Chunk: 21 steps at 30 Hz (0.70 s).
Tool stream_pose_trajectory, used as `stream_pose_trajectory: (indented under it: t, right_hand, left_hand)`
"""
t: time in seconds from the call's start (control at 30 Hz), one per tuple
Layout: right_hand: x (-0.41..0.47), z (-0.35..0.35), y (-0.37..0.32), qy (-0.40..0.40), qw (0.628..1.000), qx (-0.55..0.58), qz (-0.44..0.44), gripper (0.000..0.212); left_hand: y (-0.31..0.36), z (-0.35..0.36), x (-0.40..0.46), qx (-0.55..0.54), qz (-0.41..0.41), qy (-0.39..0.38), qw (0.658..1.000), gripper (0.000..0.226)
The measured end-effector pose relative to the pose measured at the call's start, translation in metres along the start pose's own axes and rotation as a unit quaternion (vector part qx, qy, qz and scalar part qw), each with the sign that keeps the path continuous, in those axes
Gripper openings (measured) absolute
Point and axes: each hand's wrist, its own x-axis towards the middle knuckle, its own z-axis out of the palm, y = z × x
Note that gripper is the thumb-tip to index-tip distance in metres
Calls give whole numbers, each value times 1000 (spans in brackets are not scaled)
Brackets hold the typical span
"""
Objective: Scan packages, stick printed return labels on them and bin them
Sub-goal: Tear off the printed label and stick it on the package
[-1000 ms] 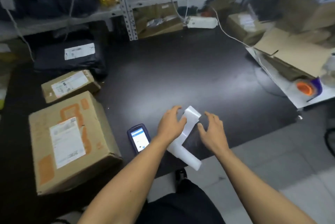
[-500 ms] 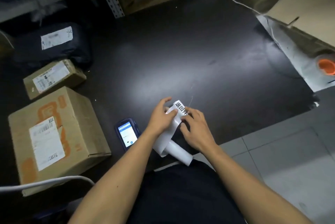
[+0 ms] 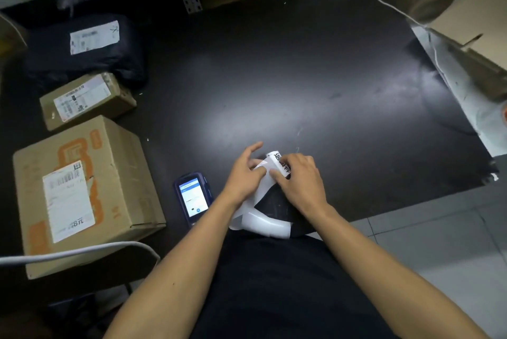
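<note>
— Both hands, left (image 3: 244, 174) and right (image 3: 299, 182), fingertips pinching label strip (image 3: 270, 171) at table's (image 3: 301, 78) near edge.
— Could tear or crease if peeled too fast; boxes (image 3: 82, 190) well apart, left.

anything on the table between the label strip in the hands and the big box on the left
Only the handheld scanner: it lies on the table between the label strip and the big box. Both the left hand and right hand already pinch the strip.
</note>
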Motion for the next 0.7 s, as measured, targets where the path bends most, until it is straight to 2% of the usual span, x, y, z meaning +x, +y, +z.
stream_pose_trajectory:
  t: [0.1, 0.37, 0.6, 0.7]
  right_hand:
    - [6, -1, 1, 12, 1000, 16, -8, 32]
    - [13, -3, 3, 13, 998, 54, -22, 23]
    - [14, -12, 3, -4, 972, 215, 99, 15]
    - [14, -16, 6, -20, 963, 243, 117, 13]
  left_hand:
    - [0, -1, 4, -5, 14, 10, 1000, 53]
    - [-1, -2, 12, 48, 73, 7, 996, 54]
    - [0, 1, 15, 75, 92, -5, 993, 54]
    - [2, 1, 15, 89, 104, -25, 990, 54]
